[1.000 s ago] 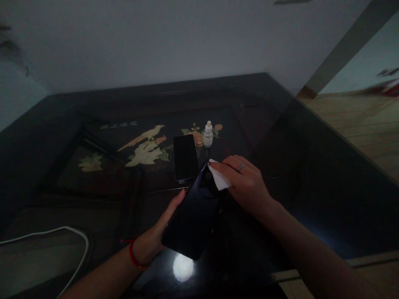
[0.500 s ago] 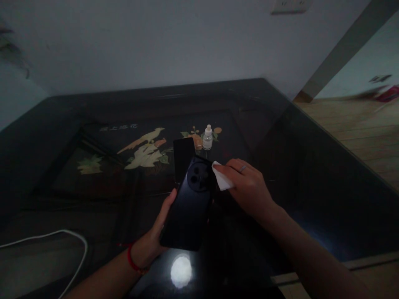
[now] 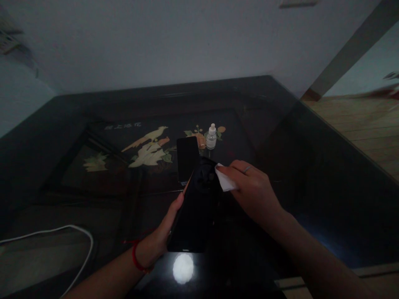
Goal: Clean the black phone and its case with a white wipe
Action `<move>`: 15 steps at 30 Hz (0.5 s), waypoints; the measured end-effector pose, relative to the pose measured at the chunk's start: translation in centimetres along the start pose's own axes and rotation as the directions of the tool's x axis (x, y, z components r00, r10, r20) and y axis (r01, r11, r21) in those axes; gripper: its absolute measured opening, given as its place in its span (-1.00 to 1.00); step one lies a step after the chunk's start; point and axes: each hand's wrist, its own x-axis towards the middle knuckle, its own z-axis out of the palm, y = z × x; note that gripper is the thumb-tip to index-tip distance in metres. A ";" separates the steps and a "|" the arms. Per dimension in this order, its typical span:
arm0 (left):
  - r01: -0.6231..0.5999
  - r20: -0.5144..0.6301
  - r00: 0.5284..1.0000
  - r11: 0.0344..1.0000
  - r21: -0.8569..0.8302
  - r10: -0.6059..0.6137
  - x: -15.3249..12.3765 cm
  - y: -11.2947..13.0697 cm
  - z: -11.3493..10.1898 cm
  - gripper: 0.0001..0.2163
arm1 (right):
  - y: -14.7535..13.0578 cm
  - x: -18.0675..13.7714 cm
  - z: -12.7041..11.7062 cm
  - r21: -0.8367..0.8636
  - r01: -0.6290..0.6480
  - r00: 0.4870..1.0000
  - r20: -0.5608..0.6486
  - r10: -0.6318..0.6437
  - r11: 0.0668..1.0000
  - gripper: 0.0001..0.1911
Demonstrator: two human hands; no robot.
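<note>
My left hand (image 3: 166, 226) is closed round the lower left side of a dark smartphone (image 3: 195, 220). The phone is tilted, its back with a round camera bump facing me. In my right hand (image 3: 252, 185) a folded white wipe (image 3: 226, 180) is pinched, its edge against the phone's upper right corner by the camera bump. Part of the wipe is hidden under the fingers. A second black phone (image 3: 187, 158) lies flat on the table just behind the held one. Right of it stands a small clear dropper bottle (image 3: 211, 137) with a white cap.
The glossy black table (image 3: 289, 158) has a bird and flower inlay (image 3: 149, 153) under its surface. A white cable (image 3: 84, 230) curves over the left front. Behind the table rises a pale wall (image 3: 168, 41); wooden floor (image 3: 355, 128) shows at the right.
The held phone has tilted slightly, so its back looks darker. Both hands appear a little further right, as does the whole scene with the camera's shift. The wipe stays at the phone's corner.
</note>
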 end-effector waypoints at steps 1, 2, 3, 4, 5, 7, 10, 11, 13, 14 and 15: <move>0.006 -0.006 1.000 1.000 -0.005 -0.006 0.0 0.0 -0.1 -0.46 | 0.0 0.0 -0.1 -0.009 -0.005 1.000 0.014 0.005 1.000 -0.68; 0.009 -0.014 1.000 1.000 -0.016 -0.009 0.1 0.1 -0.2 -0.45 | 0.0 0.0 -0.2 -0.015 -0.018 0.999 0.039 0.019 1.000 -0.67; 0.005 -0.023 1.000 1.000 -0.023 -0.006 0.1 0.2 -0.3 -0.45 | -0.1 0.0 -0.4 -0.012 -0.039 0.996 0.084 0.040 0.999 -0.67; -0.004 -0.028 1.000 1.000 -0.024 0.003 0.2 0.3 -0.4 -0.46 | -0.3 0.0 -0.7 0.009 -0.056 0.989 0.134 0.055 0.998 -0.66; -0.015 -0.026 1.000 1.000 -0.019 0.015 0.2 0.4 -0.4 -0.47 | -0.5 -0.1 -0.9 0.049 -0.068 0.982 0.180 0.058 0.996 -0.66; -0.007 0.007 1.000 1.000 -0.018 0.008 0.2 0.6 -0.5 -0.49 | -0.7 -0.1 -1.2 0.154 -0.084 0.979 0.197 0.052 0.984 -0.64; 0.067 0.098 0.993 0.997 -0.027 -0.064 0.3 0.2 -0.9 -0.47 | -0.6 -0.3 -1.0 0.240 -0.086 0.996 0.025 0.083 0.967 -0.63; 0.084 0.130 0.988 0.996 -0.025 -0.080 0.3 -0.1 -1.1 -0.46 | -0.4 -0.3 -0.7 0.237 -0.080 0.996 -0.023 0.088 0.968 -0.63; 0.114 0.189 0.976 0.993 -0.014 -0.109 0.3 -0.7 -1.7 -0.42 | 0.0 -0.4 0.0 0.211 -0.038 0.996 -0.076 0.055 0.977 -0.65; 0.131 0.209 0.970 0.991 -0.011 -0.126 0.4 -1.1 -2.0 -0.41 | 0.0 -0.4 0.3 0.194 -0.013 0.996 -0.088 0.030 0.981 -0.65; 0.148 0.222 0.965 0.989 -0.013 -0.141 0.4 -1.3 -2.3 -0.39 | -0.1 -0.4 0.6 0.180 0.016 0.995 -0.101 0.003 0.984 -0.66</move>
